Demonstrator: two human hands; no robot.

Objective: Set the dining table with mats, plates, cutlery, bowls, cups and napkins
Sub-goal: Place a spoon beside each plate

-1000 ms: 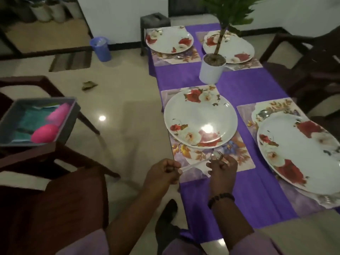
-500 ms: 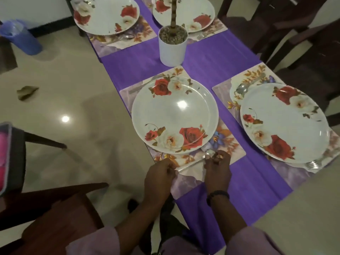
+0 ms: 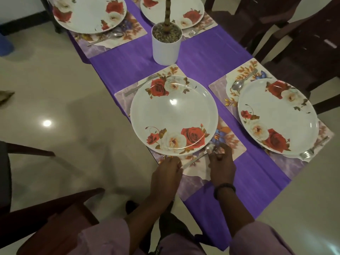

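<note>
Both hands hold one spoon [image 3: 197,157] low over the near floral mat [image 3: 232,147]. The left hand [image 3: 165,173] pinches the handle end; the right hand [image 3: 221,163] curls its fingers around the bowl end. Just beyond the hands sits a rose-patterned plate [image 3: 173,115], with a fork [image 3: 140,85] on its far side. Farther off to the right lies another set place.
</note>
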